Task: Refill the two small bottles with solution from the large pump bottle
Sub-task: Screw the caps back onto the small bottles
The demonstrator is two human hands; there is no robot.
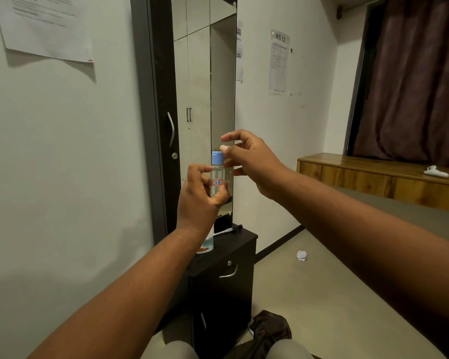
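Now steady the small bottle (217,178) upright in your left hand (198,196), which grips its clear body in front of you, above the dark cabinet (227,257). Your right hand (246,161) is loosely open, fingertips (224,149) at the blue cap (217,157); pinch it squarely and keep the bottle level. It looks transparent and carries a small label marked "17B".

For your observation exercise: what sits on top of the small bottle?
A blue cap closes the small bottle. The right hand has fingers beside it; the neck underneath is covered.
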